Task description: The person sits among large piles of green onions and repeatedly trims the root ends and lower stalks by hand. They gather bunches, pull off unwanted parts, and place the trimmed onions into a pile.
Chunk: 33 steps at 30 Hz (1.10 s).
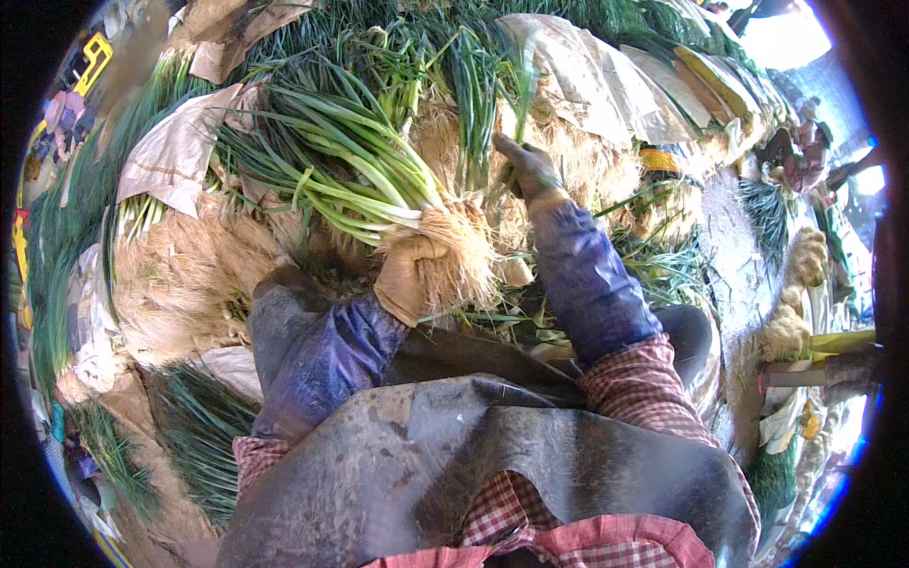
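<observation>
My left hand (408, 277), in a tan glove, grips the root end of a bunch of green onions (376, 177); pale roots (461, 252) spill over its fingers and the green leaves fan to the upper left. Farther up and right, my right hand (527, 167) wears a darker, soiled glove and is closed around a thin green stalk (526, 99) that points away from me and looks blurred. Beside that hand, more green onions (474, 106) stand with their leaves upward.
Rooty onion bundles lie at the left (192, 270) and behind my right hand. Whitish sacking (575, 78) covers some bundles. Cut leaves (660, 266) are scattered by my knee. A dark apron (440, 454) covers my lap. At the far right sits another person (802, 153).
</observation>
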Motion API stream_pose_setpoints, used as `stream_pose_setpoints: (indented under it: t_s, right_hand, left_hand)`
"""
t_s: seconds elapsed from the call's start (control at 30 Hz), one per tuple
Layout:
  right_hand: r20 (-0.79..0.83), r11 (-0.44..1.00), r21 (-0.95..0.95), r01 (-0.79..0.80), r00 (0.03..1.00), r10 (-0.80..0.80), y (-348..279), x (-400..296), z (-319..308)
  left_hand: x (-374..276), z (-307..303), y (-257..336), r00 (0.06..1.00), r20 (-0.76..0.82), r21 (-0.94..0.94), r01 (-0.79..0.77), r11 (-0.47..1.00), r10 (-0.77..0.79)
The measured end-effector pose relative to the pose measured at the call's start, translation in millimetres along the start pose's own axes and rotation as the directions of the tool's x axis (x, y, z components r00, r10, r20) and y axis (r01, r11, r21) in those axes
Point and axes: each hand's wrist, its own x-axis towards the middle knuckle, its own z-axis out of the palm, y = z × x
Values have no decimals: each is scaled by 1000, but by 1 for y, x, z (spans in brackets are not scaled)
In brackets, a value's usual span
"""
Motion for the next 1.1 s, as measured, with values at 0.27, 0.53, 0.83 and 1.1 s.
stream_pose_setpoints:
  t_s: [0.27, 0.53, 0.83, 1.1]
  right_hand:
    - [-67, 623, -731, 278, 879, -472, -11, -5, 45]
    - [-64, 698, -405, 591, 743, -666, 1, -25, 49]
    - [-219, 855, -206, 477, 829, -515, 6, -19, 25]
    - [-54, 611, -737, 289, 876, -480, -1, 1, 38]
  left_hand:
    - [2, -12, -6, 990, -110, 83, 98, 992, -89]
    - [1, -4, -8, 986, -141, 30, 93, 995, -88]
    - [3, -17, -9, 963, -183, -37, 195, 980, -198]
    - [3, -15, -17, 976, -162, 61, 160, 985, -148]
